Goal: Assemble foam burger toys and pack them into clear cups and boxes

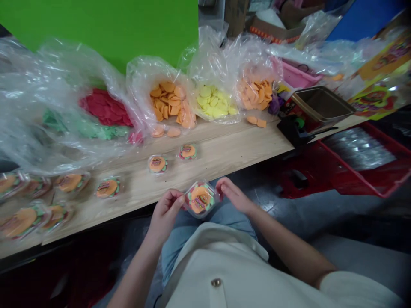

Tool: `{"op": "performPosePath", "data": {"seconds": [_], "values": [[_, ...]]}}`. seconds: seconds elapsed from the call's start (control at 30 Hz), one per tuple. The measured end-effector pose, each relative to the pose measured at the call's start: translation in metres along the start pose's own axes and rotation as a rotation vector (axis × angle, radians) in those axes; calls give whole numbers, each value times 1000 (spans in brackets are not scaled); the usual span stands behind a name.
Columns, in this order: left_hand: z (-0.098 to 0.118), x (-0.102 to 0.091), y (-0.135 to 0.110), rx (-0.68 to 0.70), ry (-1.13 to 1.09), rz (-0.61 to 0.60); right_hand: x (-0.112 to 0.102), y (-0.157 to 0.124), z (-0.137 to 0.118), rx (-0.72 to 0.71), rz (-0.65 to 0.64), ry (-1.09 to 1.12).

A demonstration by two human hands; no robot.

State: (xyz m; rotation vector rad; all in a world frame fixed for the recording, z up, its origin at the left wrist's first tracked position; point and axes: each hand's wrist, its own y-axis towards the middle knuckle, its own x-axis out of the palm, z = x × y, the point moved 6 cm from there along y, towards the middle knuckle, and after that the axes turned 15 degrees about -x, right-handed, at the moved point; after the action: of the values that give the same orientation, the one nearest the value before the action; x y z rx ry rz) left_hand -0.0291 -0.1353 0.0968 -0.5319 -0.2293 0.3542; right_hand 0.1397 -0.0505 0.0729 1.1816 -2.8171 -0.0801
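Note:
Over my lap, just off the table's front edge, is a clear plastic box (201, 198) with burger-like layers in orange, green and red and a printed burger label on top. My left hand (168, 209) pinches its left corner between thumb and fingers. At the box's right corner, the bent fingers of my right hand (236, 196) hold its edge; their tips are partly hidden. Similar filled boxes stand on the table, the nearest being one box (158, 164) and another box (188, 151) beyond my hands. Several more, including this box (108, 187), sit to the left.
Open plastic bags along the back hold red pieces (105, 107), green pieces (86, 126), orange pieces (168, 100) and yellow pieces (214, 102). A black tape dispenser (293, 130) and an open tin (321, 105) stand right. A red crate (340, 182) is below the table (221, 147).

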Motion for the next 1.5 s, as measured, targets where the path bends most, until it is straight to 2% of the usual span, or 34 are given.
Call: {"op": "performPosePath", "data": {"seconds": [0.07, 0.13, 0.2, 0.3, 0.43, 0.57, 0.67, 0.8, 1.1, 1.17, 1.23, 1.3, 1.4, 1.43, 1.5], "values": [[-4, -1, -6, -43, 139, -89, -1, 2, -12, 16, -217, -133], [-10, -1, -14, -72, 229, -157, 10, -3, -20, 13, -473, -236], [-19, -1, -22, -102, 289, -208, 22, -11, -23, -18, -622, -319], [-34, -2, -35, -142, 367, -263, 37, -28, -18, -58, -696, -422], [-45, -6, -52, -120, 433, -247, 49, -49, -15, -118, -706, -488], [-42, -4, -71, -11, 506, -249, 58, -62, -23, -219, -727, -621], [-37, 4, -82, 52, 608, -310, 66, -67, -32, -350, -786, -718], [-29, 16, -83, 182, 682, -315, 70, -68, -34, -411, -808, -794], [-27, 31, -76, 281, 714, -289, 71, -71, -35, -381, -814, -793], [-26, 30, -75, 238, 683, -270, 69, -69, -32, -336, -809, -714], [-29, 25, -68, 125, 599, -209, 64, -64, -25, -246, -758, -566], [-36, 13, -54, -54, 379, -77, 53, -55, -12, -96, -586, -389], [-54, -3, -27, -305, -156, 120, 38, -43, 14, 167, -220, -106], [-58, -5, -18, -342, -303, 157, 38, -40, 22, 223, -146, -7], [-59, -2, -2, -342, -459, 186, 43, -31, 29, 259, -68, 158]]}}
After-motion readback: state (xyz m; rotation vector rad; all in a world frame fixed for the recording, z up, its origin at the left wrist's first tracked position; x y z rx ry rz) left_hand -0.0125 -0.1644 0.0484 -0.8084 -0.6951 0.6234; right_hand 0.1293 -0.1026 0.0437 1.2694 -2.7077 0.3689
